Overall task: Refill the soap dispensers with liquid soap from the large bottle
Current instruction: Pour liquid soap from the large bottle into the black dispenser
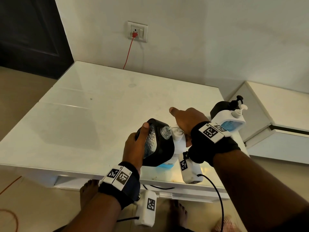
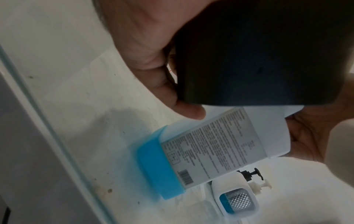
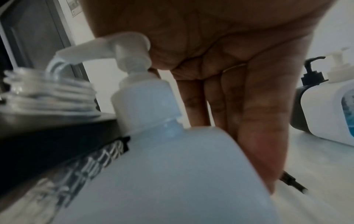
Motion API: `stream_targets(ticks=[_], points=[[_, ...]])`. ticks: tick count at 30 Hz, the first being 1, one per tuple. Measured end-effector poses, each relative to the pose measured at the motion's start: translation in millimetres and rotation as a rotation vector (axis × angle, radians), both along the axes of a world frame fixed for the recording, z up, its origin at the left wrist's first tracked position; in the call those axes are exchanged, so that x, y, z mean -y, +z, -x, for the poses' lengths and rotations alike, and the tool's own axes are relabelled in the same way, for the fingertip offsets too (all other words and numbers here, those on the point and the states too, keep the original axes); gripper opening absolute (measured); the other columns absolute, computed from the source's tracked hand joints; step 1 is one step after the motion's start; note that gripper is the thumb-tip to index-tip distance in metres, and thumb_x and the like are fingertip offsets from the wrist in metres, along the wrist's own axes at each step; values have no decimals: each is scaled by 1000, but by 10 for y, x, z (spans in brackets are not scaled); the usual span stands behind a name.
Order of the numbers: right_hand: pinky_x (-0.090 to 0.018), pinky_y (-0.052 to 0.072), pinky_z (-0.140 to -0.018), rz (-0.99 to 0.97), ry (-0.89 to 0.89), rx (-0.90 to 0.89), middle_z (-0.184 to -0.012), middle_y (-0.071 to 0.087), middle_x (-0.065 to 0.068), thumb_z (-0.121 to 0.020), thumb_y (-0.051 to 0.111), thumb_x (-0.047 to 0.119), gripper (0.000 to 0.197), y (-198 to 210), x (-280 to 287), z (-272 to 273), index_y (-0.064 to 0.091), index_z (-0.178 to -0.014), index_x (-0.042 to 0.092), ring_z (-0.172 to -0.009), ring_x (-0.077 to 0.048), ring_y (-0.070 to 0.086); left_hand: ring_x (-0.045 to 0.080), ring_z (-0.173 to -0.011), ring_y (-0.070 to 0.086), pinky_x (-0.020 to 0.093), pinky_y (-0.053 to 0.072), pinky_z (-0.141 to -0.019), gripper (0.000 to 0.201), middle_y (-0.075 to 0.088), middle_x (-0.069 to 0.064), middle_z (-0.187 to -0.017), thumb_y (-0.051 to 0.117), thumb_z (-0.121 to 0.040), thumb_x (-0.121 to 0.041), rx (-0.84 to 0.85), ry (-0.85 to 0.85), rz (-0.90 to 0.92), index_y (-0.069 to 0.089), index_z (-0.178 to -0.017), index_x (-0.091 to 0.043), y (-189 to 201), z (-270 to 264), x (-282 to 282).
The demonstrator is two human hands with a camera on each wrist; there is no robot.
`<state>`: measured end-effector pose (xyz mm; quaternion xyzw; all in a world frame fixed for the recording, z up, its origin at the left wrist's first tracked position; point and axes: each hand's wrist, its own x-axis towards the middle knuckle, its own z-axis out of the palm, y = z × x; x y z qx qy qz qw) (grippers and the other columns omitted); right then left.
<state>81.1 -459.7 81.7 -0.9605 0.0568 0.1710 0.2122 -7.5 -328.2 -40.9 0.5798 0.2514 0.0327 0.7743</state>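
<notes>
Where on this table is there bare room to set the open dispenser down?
The table is bare left of the left hand, back to the wall. The right front is crowded: large bottle, black dispenser, two dispensers at the right edge.

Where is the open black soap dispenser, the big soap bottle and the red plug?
black soap dispenser point(image 1: 164, 149): head view, on its black side below the open neck.
big soap bottle point(image 2: 226, 145): left wrist view, on its printed back label.
red plug point(image 1: 134, 34): head view, on the plug body in the wall socket.
</notes>
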Motion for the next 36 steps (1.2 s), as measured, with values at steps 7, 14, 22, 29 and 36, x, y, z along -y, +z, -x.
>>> stream_targets(ticks=[7, 14, 22, 29, 36], points=[[-41, 51, -93, 48, 16, -2, -104, 69, -9, -93, 38, 65, 58, 14, -24, 18, 62, -91, 13, -93, -30, 65, 28, -101, 75, 56, 57, -99, 95, 80, 6, -102, 61, -56, -96, 16, -9, -5, 77, -107, -17, -9, 6, -15], [-39, 47, -87, -82, 69, -76, -63, 59, -5, -88, 25, 82, 82, 160, -40, 50, 55, -55, 13, -69, -26, 58, 29, -100, 75, 57, 56, -100, 86, 80, 6, -98, 62, -62, -94, 20, 0, -6, 77, -101, -19, 14, -6, -9], [-34, 40, -82, 55, 8, 28, -100, 64, -6, -95, 38, 61, 54, 0, -11, 16, 60, -93, 12, -93, -27, 57, 28, -99, 75, 55, 57, -99, 92, 80, 7, -99, 61, -56, -93, 11, 17, 6, 77, -104, -16, -9, -13, 3], [-42, 52, -89, -42, 27, -38, -69, 69, -6, -86, 30, 82, 80, 94, -15, 65, 64, -71, 11, -79, -31, 65, 28, -100, 75, 56, 57, -99, 95, 80, 7, -101, 61, -55, -94, 18, 10, 4, 76, -108, -16, -11, -12, -11], [-38, 51, -86, -35, 24, -32, -68, 65, -5, -90, 34, 75, 72, 92, -33, 34, 59, -65, 13, -75, -28, 63, 28, -103, 75, 55, 56, -100, 113, 79, 5, -105, 62, -41, -104, 0, 25, 11, 74, -113, -18, -65, -40, -9]])
